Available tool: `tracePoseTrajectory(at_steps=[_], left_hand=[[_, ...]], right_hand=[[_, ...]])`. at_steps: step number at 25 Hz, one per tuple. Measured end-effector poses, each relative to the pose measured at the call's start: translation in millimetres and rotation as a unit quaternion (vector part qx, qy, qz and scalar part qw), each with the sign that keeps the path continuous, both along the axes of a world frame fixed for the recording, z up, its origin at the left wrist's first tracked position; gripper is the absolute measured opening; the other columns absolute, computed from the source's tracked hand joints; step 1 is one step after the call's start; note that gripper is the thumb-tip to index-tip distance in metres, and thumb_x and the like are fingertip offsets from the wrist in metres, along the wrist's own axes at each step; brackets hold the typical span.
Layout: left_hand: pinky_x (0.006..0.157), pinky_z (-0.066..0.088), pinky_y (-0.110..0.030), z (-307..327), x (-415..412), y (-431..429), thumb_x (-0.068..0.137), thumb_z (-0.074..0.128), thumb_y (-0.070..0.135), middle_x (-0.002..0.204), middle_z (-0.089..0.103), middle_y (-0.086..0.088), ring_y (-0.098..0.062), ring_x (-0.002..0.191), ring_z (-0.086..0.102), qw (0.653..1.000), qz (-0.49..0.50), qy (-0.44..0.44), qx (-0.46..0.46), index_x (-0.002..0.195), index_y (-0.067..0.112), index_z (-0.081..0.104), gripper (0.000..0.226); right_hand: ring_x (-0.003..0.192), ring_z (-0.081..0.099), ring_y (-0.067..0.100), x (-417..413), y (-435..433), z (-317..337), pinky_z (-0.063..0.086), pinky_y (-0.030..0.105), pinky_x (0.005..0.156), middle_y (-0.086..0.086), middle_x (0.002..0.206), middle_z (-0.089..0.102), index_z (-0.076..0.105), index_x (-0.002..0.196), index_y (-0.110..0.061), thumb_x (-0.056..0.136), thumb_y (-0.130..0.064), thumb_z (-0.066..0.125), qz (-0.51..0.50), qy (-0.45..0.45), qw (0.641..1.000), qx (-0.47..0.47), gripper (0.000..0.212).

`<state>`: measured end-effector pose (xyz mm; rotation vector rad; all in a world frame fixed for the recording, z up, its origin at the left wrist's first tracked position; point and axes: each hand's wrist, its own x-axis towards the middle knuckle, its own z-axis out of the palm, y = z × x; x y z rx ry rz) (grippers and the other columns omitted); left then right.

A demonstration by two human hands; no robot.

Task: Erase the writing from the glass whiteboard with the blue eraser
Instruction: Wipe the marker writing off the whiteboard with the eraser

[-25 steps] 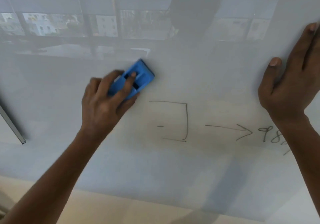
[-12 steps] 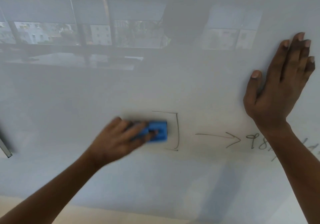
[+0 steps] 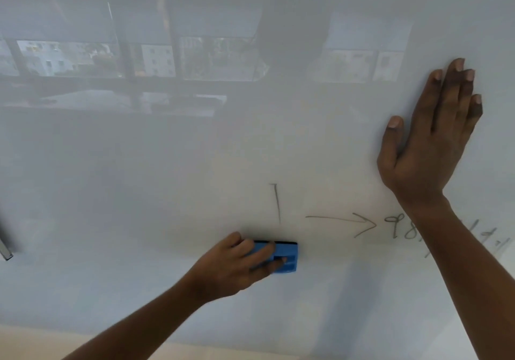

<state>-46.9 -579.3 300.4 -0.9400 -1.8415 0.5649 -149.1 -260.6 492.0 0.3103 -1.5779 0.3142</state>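
Mid-wipe, our left hand (image 3: 231,267) grips the blue block eraser (image 3: 289,251) on the glass whiteboard (image 3: 167,192); our right hand (image 3: 426,147) presses flat, fingers straight. Next, probably, sweep right across the thin grey arrow (image 3: 340,219).

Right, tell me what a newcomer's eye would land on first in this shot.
The blue eraser is the only bright colour, low in the middle of the glass whiteboard, gripped by the left hand. Next comes the right hand, pressed flat with fingers straight, high on the right. Between them lies unerased writing: a vertical stroke above the eraser, then an arrow and digits to its right.
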Motion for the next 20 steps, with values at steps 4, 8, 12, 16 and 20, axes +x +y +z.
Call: tracePoseTrajectory(at_steps=[4, 8, 12, 16, 20], left_hand=[[0.070, 0.042, -0.040, 55, -7, 0, 0.097, 0.079, 0.029, 0.128, 0.067, -0.015, -0.030, 0.078, 0.056, 0.989, -0.039, 0.064, 0.125, 0.134, 0.021, 0.063, 0.041], [0.058, 0.052, -0.037, 138, -11, 0, 0.096, 0.082, 0.033, 0.117, 0.075, -0.021, -0.033, 0.070, 0.060, 0.925, 0.041, 0.200, 0.321, 0.131, 0.017, 0.067, 0.042], [0.063, 0.048, -0.039, 96, -13, 14, 0.096, 0.081, 0.032, 0.125, 0.068, -0.016, -0.031, 0.073, 0.055, 0.938, 0.034, 0.188, 0.288, 0.135, 0.018, 0.067, 0.044], [0.071, 0.047, -0.039, -1, -4, 15, 0.100, 0.072, 0.029, 0.131, 0.060, -0.008, -0.026, 0.085, 0.050, 0.999, 0.000, 0.022, 0.033, 0.139, 0.024, 0.067, 0.039], [0.074, 0.046, -0.039, 9, -7, 16, 0.101, 0.072, 0.028, 0.131, 0.062, -0.008, -0.025, 0.084, 0.052, 0.998, -0.035, 0.026, 0.038, 0.137, 0.023, 0.063, 0.037]], right_hand=[[0.158, 0.024, 0.045, -1, 1, 0, 0.015, 0.055, 0.131, 0.028, 0.168, 0.027, 0.026, 0.162, 0.003, 0.110, -0.031, 0.036, -0.002, 0.006, 1.000, 0.002, 0.062], [0.157, 0.025, 0.045, -1, 0, 1, 0.018, 0.056, 0.131, 0.028, 0.167, 0.029, 0.029, 0.161, 0.004, 0.110, -0.031, 0.037, -0.010, 0.008, 1.000, 0.000, 0.062], [0.158, 0.025, 0.044, -1, 1, -1, 0.017, 0.055, 0.131, 0.027, 0.167, 0.029, 0.029, 0.161, 0.004, 0.110, -0.031, 0.038, -0.010, -0.001, 1.000, -0.004, 0.062], [0.158, 0.024, 0.043, -1, 1, 1, 0.017, 0.056, 0.131, 0.026, 0.168, 0.028, 0.028, 0.162, 0.003, 0.110, -0.032, 0.038, -0.012, -0.006, 1.000, 0.000, 0.063], [0.158, 0.023, 0.043, -1, 3, 0, 0.015, 0.055, 0.131, 0.026, 0.169, 0.027, 0.028, 0.162, 0.003, 0.110, -0.035, 0.034, -0.007, -0.010, 1.000, 0.002, 0.064]])
